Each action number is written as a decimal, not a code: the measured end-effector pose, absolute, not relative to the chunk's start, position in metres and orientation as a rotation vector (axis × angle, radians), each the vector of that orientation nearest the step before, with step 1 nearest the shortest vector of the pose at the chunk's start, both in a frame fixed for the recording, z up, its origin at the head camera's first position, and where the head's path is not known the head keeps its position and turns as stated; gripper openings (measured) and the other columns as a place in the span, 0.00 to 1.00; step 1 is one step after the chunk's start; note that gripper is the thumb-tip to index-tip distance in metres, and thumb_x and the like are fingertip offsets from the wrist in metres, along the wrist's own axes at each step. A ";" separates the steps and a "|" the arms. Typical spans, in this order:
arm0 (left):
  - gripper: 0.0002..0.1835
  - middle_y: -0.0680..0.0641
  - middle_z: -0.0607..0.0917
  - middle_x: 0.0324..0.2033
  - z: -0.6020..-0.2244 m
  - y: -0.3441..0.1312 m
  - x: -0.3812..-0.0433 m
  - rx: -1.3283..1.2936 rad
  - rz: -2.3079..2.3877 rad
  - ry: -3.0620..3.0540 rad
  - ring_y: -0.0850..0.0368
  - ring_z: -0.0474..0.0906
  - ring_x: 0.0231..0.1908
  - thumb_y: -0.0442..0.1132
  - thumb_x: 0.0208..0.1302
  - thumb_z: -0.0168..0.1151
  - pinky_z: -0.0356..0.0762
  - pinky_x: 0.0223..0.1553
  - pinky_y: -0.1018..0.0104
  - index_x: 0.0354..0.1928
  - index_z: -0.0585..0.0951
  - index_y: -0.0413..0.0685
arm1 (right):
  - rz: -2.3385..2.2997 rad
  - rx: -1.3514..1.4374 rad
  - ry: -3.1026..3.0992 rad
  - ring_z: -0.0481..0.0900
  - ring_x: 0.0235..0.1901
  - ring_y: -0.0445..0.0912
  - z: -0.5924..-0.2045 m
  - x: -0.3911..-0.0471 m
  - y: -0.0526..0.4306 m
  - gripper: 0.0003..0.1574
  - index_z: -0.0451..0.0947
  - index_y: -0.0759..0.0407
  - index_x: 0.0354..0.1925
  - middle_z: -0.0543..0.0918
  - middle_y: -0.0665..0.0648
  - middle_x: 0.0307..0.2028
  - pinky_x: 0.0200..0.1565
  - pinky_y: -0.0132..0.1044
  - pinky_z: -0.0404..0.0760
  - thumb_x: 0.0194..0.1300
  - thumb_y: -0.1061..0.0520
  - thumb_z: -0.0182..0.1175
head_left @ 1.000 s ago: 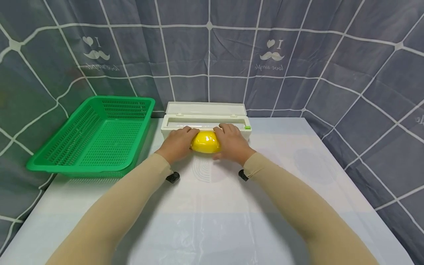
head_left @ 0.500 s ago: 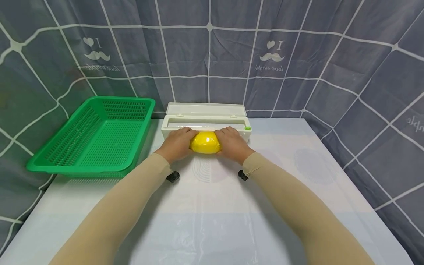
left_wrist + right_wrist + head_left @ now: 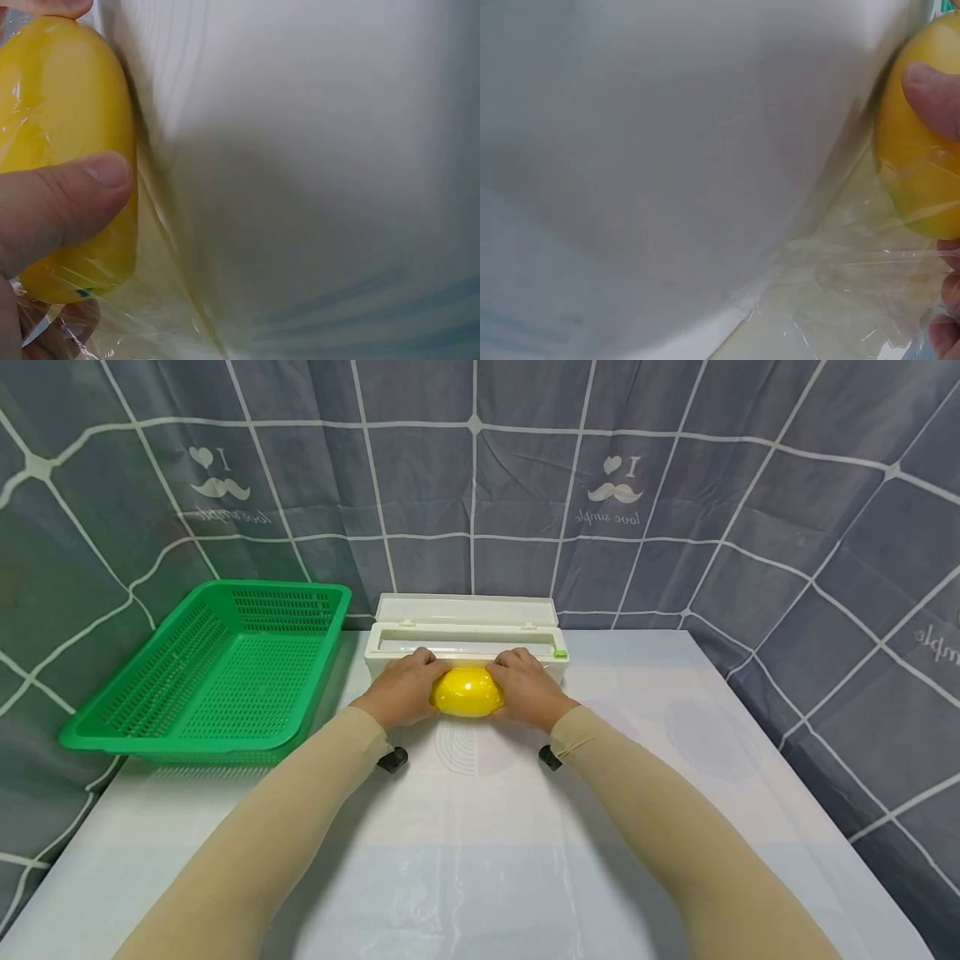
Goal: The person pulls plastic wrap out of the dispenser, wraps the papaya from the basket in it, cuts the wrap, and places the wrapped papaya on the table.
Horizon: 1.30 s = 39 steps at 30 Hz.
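A smooth yellow fruit (image 3: 468, 692), mango-like with a greenish end in the right wrist view, is held between both hands in front of a cling film dispenser (image 3: 381, 662). The left hand (image 3: 405, 687) grips one end, its thumb (image 3: 71, 199) lying across the yellow skin. At the other end the right hand (image 3: 528, 689) grips it, thumb (image 3: 934, 97) on top. Clear cling film (image 3: 840, 277) wraps the fruit and stretches past it toward the dispenser. Most of the fingers are hidden beneath the fruit and film.
The white dispenser's lid (image 3: 465, 608) stands raised at the back, and a green slider (image 3: 560, 653) sits at its right end. A green plastic basket (image 3: 183, 745) stands left of it on the white-covered table (image 3: 480, 877). Grey checked curtains (image 3: 420, 477) hang behind and at the sides.
The right hand's fingers have closed in under the fruit. Both hands have brought the fruit slightly toward the person, and more of it shows now. The basket and dispenser have stayed put.
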State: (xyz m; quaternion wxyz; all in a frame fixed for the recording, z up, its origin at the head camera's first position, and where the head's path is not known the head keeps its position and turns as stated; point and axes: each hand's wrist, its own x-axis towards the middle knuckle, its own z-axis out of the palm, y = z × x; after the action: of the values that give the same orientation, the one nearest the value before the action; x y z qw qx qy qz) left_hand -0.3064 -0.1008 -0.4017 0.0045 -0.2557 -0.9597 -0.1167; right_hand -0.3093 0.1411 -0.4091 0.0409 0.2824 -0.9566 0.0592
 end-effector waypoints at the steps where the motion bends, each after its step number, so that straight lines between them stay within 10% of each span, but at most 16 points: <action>1: 0.39 0.43 0.76 0.56 -0.401 -0.101 -0.306 -0.802 -0.366 -3.011 0.44 0.76 0.54 0.39 0.58 0.80 0.72 0.66 0.46 0.72 0.75 0.50 | 0.184 0.867 -2.933 0.67 0.67 0.56 -0.409 -0.309 0.141 0.51 0.73 0.61 0.71 0.77 0.58 0.60 0.76 0.50 0.64 0.55 0.46 0.81; 39: 0.41 0.45 0.80 0.67 -0.409 -0.113 -0.311 -0.740 -0.413 -3.003 0.42 0.72 0.69 0.46 0.59 0.81 0.64 0.74 0.42 0.73 0.74 0.49 | 0.365 0.775 -3.011 0.76 0.70 0.58 -0.409 -0.304 0.143 0.48 0.68 0.64 0.72 0.78 0.63 0.69 0.76 0.50 0.69 0.63 0.48 0.77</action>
State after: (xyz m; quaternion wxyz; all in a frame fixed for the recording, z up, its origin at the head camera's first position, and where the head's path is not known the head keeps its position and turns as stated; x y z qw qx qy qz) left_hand -0.3105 -0.1129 -0.4086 0.0105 -0.2371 -0.9624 -0.1323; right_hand -0.3041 0.1431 -0.4094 0.0052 0.2476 -0.9618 0.1167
